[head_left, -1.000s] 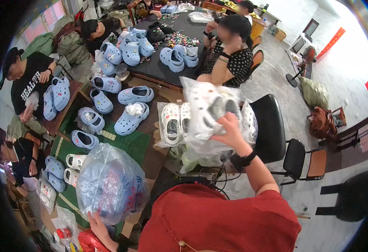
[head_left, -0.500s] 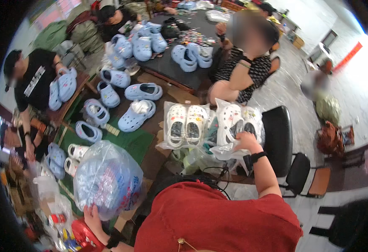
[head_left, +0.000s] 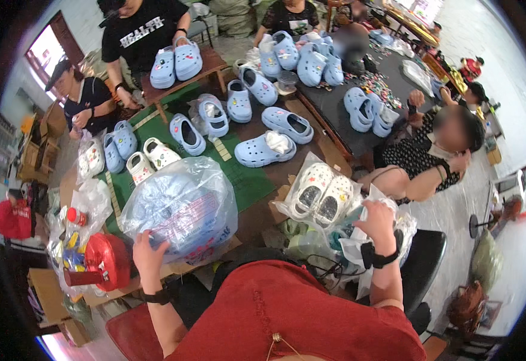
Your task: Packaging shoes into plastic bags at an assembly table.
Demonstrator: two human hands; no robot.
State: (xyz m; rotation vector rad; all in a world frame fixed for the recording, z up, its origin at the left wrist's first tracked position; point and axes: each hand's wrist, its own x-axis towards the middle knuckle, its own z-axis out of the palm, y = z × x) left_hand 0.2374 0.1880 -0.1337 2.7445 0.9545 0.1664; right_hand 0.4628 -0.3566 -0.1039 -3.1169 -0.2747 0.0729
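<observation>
The long green-topped table (head_left: 248,180) fills the middle of the view, and it is covered with pale blue clogs (head_left: 263,150) set out in pairs and singles, running up towards a dark table (head_left: 341,105) with more of them.

Down at the near end sits the big clear plastic bag (head_left: 182,210), bulging with blue clogs, and the left hand (head_left: 147,256) is flat against its lower left side, fingers spread apart on the plastic, pressing rather than clamping.

Across to the right, a pair of white clogs (head_left: 320,198) sealed in a clear bag lies on the table edge, soles tilted towards the camera. Just beside it is a white plastic bag (head_left: 359,237), crumpled, and the right hand (head_left: 378,219) is on top of it with fingers curled down into the folds; whether they are pinched shut on it I cannot tell. A black watch (head_left: 378,257) wraps that wrist.

Off to the far left, a red tape dispenser (head_left: 103,262) stands by the bag, touching a heap of small bottles and packets.

Other people sit around the tables, one in a black shirt (head_left: 140,33) at the top with a pair of blue clogs on a stool.
</observation>
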